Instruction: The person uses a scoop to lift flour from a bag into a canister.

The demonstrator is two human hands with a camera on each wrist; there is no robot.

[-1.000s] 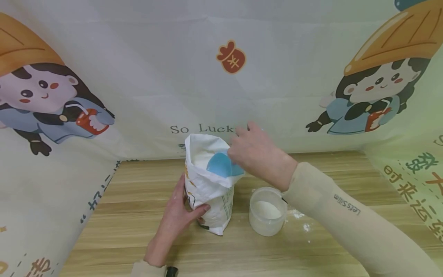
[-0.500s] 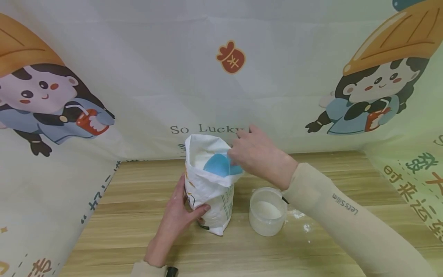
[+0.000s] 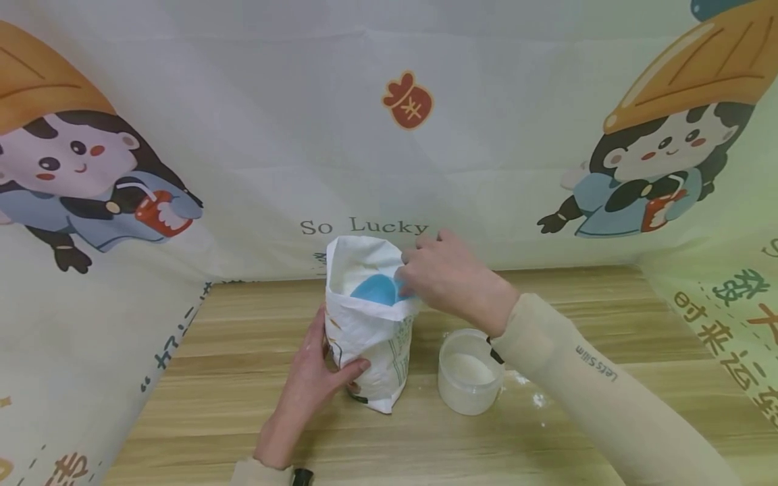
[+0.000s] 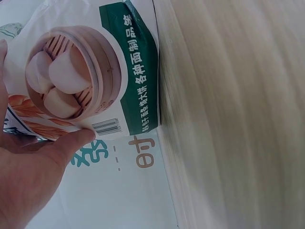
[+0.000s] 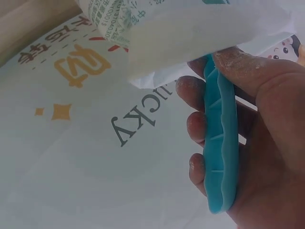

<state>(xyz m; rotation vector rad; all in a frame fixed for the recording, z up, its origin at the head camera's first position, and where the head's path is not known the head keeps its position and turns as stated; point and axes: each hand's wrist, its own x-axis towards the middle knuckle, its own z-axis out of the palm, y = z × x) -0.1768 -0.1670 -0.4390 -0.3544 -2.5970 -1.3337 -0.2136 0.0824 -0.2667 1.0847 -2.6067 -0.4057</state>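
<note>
A white flour bag (image 3: 367, 344) stands upright on the table with its top open and white powder inside. My left hand (image 3: 316, 374) grips the bag's lower left side, its thumb across the front; the left wrist view shows the bag's printed face (image 4: 71, 71) of steamed buns. My right hand (image 3: 452, 277) holds a blue scoop (image 3: 375, 290) at the mouth of the bag. In the right wrist view the fingers curl round the scoop's ridged handle (image 5: 221, 143), with powder on the fingertips. The scoop's front end is partly hidden by the bag's rim.
To the right of the bag, a clear round tub (image 3: 468, 391) holds some white powder. Spilled powder (image 3: 537, 399) dots the wooden table (image 3: 243, 391) beside it, under the right forearm. A printed cloth backdrop (image 3: 292, 135) rises behind and at both sides.
My right hand has moved slightly left and down, and the blue scoop sits a little further left in the bag's mouth. The left hand, bag and tub look unmoved.
</note>
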